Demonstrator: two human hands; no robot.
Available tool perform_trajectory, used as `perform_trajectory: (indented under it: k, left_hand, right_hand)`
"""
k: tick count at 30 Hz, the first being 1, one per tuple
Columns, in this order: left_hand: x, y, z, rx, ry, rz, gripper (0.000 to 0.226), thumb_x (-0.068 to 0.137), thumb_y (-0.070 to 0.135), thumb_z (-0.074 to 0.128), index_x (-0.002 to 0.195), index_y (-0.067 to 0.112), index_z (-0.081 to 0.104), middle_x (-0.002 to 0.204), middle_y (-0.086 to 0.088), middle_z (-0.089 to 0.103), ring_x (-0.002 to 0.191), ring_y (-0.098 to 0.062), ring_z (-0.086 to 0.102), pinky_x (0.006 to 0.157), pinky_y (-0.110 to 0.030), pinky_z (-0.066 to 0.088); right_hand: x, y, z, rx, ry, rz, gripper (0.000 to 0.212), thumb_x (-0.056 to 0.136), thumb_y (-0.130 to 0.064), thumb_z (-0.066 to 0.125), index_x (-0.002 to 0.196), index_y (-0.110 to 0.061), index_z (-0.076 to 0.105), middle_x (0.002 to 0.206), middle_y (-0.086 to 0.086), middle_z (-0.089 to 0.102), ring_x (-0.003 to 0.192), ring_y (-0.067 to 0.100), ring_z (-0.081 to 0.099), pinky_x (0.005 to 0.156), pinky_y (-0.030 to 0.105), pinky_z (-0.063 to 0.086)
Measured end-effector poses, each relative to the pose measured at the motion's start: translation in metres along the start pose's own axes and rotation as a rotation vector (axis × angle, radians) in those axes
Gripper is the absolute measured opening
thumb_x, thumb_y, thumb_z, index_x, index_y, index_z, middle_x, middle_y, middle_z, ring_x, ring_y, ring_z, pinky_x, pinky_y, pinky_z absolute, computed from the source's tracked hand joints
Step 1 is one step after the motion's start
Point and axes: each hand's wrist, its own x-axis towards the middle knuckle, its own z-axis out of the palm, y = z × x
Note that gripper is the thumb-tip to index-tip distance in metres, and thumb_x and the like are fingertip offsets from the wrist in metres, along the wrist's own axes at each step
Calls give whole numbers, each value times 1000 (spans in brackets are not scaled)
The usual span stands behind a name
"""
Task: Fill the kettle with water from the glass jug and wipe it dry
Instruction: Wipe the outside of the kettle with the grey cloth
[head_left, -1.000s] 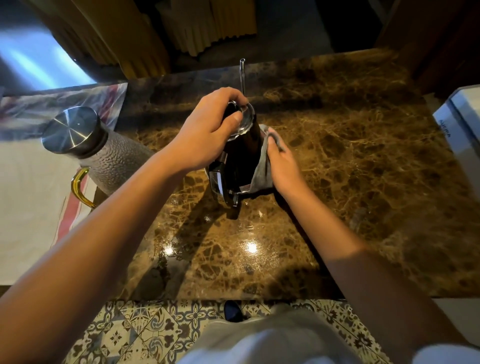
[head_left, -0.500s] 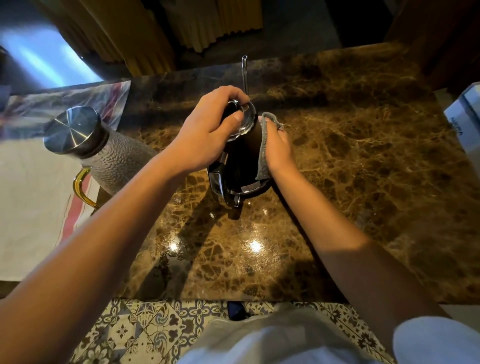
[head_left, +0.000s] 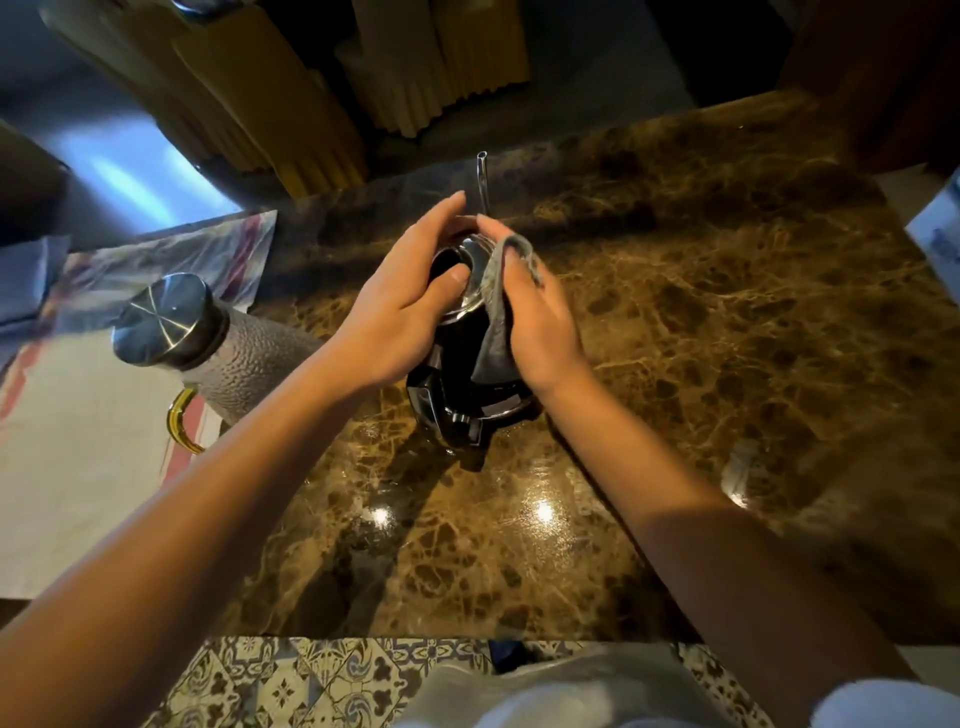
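Note:
A dark kettle with a shiny metal lid and a thin spout stands on the brown marble counter. My left hand rests over the lid and grips the kettle's top from the left. My right hand presses a grey cloth against the kettle's upper right side, near the lid. The glass jug, hammered glass with a steel lid and a yellow handle, stands to the left, apart from the kettle.
A white cloth with red stripes covers the surface under and left of the jug. A white box sits at the right edge. Patterned floor tiles show below the counter's near edge.
My right hand slid the grey cloth up the kettle's right side, from low on the body to beside the lid. My left hand stayed on the lid.

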Motion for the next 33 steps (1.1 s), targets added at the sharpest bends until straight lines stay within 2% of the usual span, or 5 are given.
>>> perform_trajectory:
  k: [9, 16, 20, 26, 33]
  left_hand:
    - [-3, 7, 0, 103, -6, -7, 54, 108, 22, 43, 159, 19, 24, 169, 3, 17, 158, -14, 6, 129, -45, 13]
    - [-3, 7, -1, 111, -18, -3, 51, 103, 31, 47, 152, 17, 37, 159, -2, 39, 148, -18, 34, 121, -44, 31]
    - [-1, 3, -3, 77, -23, 21, 47, 98, 35, 47, 142, 18, 46, 147, 5, 50, 134, -10, 46, 113, -44, 40]
    - [-4, 1, -7, 45, -52, 18, 50, 104, 32, 46, 152, 27, 37, 164, 5, 28, 155, -15, 19, 125, -51, 21]
    - [-5, 5, -5, 72, -27, 12, 48, 107, 20, 47, 153, 22, 36, 156, 8, 35, 152, -14, 25, 124, -41, 24]
  right_hand:
    - [28, 11, -19, -79, -30, 301, 36, 111, -36, 42, 96, -35, 74, 103, -13, 73, 107, 6, 67, 110, 34, 47]
    - [-17, 68, -29, -98, 91, 339, 48, 94, -65, 40, 133, -48, 60, 144, -8, 62, 137, 16, 55, 118, 52, 42]
    - [-38, 15, -7, -115, 72, 140, 48, 105, -38, 41, 151, -30, 50, 158, -5, 49, 148, 8, 42, 123, 34, 35]
    - [31, -20, -18, -12, -24, 356, 26, 108, -19, 51, 94, -20, 73, 78, -8, 77, 74, -1, 72, 75, 18, 54]
    - [54, -24, -15, -212, -178, 486, 23, 104, -33, 56, 90, -25, 71, 85, -8, 75, 80, 5, 70, 73, 22, 51]
